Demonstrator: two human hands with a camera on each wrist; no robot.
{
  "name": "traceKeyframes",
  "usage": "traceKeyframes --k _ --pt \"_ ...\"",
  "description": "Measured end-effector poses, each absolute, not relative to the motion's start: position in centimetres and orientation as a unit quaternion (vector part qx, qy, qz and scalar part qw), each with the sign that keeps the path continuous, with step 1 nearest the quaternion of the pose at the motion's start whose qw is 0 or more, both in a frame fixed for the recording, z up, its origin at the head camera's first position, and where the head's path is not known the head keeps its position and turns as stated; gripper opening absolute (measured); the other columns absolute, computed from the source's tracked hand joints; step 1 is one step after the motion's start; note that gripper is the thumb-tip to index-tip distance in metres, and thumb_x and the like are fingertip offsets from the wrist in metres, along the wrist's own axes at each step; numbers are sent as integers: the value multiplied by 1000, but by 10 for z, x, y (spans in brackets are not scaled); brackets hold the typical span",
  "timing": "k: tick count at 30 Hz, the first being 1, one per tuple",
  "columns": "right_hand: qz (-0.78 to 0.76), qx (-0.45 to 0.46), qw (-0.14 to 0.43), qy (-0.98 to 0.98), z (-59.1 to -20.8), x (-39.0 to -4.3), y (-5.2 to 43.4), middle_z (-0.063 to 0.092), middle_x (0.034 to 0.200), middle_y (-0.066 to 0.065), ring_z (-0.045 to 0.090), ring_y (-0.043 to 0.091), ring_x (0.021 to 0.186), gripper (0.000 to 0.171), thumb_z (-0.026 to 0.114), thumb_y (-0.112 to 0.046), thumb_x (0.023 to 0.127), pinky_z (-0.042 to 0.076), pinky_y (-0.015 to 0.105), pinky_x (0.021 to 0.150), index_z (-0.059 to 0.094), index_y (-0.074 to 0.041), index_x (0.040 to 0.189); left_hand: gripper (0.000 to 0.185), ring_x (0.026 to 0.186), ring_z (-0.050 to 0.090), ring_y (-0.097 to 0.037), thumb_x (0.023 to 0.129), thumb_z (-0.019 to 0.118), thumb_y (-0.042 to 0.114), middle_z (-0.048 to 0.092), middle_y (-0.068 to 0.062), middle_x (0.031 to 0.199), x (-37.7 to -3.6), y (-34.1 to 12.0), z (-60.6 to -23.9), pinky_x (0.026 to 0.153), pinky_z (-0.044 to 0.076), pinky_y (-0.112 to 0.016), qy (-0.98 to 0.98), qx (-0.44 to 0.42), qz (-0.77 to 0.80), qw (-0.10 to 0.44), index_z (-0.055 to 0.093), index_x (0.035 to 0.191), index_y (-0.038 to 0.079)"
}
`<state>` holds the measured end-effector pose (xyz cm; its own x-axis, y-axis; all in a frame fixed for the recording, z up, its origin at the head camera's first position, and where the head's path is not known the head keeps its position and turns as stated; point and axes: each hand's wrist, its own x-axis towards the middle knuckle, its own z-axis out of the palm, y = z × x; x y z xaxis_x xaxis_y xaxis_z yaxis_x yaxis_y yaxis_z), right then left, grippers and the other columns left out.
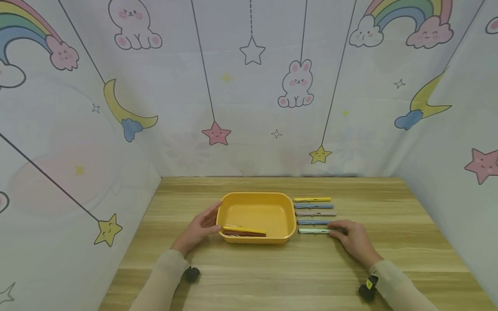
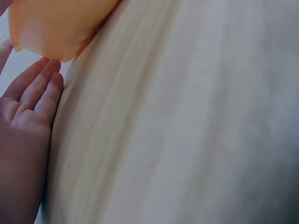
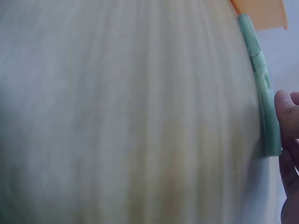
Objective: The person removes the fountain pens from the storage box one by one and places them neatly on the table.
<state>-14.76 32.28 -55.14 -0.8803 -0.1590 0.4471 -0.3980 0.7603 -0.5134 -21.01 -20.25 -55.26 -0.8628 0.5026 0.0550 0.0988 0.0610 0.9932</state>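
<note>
A yellow rectangular plastic box (image 1: 256,240) stands on the table. My left hand (image 1: 199,227) touches its left side, fingers extended along the wall and thumb near the front corner; those straight fingers also show in the left wrist view (image 2: 35,98). Inside lie a yellow pen (image 1: 245,230) and a dark red pen (image 1: 249,234). My right hand (image 1: 354,242) pinches the right end of a mint green pen (image 1: 313,231) between thumb and fingers. Just behind it, a blue pen (image 1: 311,222) has its right end close by the index fingertip.
Behind those two pens, a pinkish pen (image 1: 317,214), another blue pen (image 1: 315,206) and a yellow pen (image 1: 313,199) lie in a row right of the box. Fabric walls (image 1: 249,164) with cartoon prints border the wooden table (image 1: 272,276) at the back and sides.
</note>
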Motion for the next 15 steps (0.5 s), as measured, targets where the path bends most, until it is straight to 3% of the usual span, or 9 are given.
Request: traceKeyframes --k 7,15 --pt "365 109 146 -913 -538 -147 316 80 111 0 73 24 111 27 86 -8 88 56 16 90 82 -12 114 79 156 31 -39 101 68 4 30 -16 171 -209 -202 -552 114 39 -17 712 210 653 153 29 168 20" --pt "399 107 106 -904 -524 -149 306 78 120 4 74 26 112 33 81 -11 93 60 23 88 77 -9 126 79 156 30 -40 101 69 5 28 -16 171 -213 -203 -557 114 39 -18 714 218 648 152 29 168 19"
